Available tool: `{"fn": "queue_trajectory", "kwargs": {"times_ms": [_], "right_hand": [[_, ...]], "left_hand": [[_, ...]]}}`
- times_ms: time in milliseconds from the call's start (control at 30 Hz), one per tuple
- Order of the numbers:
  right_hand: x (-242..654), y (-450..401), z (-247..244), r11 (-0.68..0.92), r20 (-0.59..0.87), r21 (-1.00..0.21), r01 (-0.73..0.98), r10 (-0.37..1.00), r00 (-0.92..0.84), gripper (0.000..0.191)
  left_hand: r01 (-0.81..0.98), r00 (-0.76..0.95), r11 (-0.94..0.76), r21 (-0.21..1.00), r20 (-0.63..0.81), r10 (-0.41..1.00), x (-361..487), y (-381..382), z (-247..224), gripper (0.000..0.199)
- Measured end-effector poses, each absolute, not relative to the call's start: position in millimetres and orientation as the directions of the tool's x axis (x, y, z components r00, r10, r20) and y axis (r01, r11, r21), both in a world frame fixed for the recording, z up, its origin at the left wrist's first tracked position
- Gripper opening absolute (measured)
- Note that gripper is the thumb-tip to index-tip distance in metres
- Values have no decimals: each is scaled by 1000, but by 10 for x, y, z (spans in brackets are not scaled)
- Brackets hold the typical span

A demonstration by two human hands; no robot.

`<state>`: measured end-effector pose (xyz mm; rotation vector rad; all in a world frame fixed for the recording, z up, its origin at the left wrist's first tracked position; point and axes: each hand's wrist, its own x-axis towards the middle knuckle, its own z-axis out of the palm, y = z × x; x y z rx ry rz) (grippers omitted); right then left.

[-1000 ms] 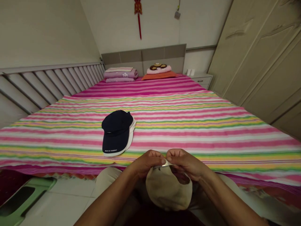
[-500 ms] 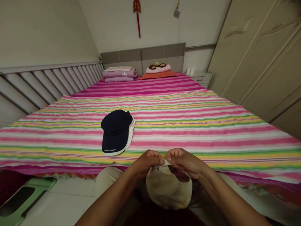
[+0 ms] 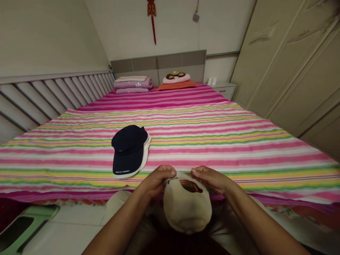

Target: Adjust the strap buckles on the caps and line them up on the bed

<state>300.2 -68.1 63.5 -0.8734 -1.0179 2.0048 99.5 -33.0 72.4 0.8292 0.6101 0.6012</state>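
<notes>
A beige baseball cap [image 3: 187,210] is held over my lap at the bed's near edge, its back strap and half-round opening facing up. My left hand [image 3: 158,180] pinches the left end of the strap, by the buckle. At the right end, my right hand [image 3: 210,179] has thumb and fingers closed on the cap's edge. Beyond my left hand a navy cap [image 3: 129,140] with small white lettering on its brim lies on the bed. What looks like a white cap [image 3: 146,154] shows from under it.
A striped sheet covers the bed [image 3: 212,141]. Folded purple bedding [image 3: 134,85] and a pink-and-orange pile [image 3: 176,80] lie by the headboard [image 3: 143,64]. A green stool [image 3: 32,223] stands at lower left, a nightstand [image 3: 224,89] at back right, beside a wardrobe [image 3: 287,71].
My hands have moved apart from the middle of the strap to its two ends. The strap now stretches in view between them, and the cap's opening shows wider.
</notes>
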Motion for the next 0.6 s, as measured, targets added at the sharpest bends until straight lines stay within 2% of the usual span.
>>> {"fn": "queue_trajectory", "kwargs": {"times_ms": [167,433,600], "right_hand": [[3009,-681,580,-415,-213,-800,-434,872,-441,27],[3016,-682,858,-315,-174,-724,-613,944,-279,22],[3020,-663,884,-305,-184,-638,-707,952,-245,22]], "left_hand": [[-287,672,575,766,-267,691,966,-220,702,19],[-308,721,578,756,-211,660,999,-175,936,18],[-245,802,612,752,-198,564,895,-205,853,44]]}}
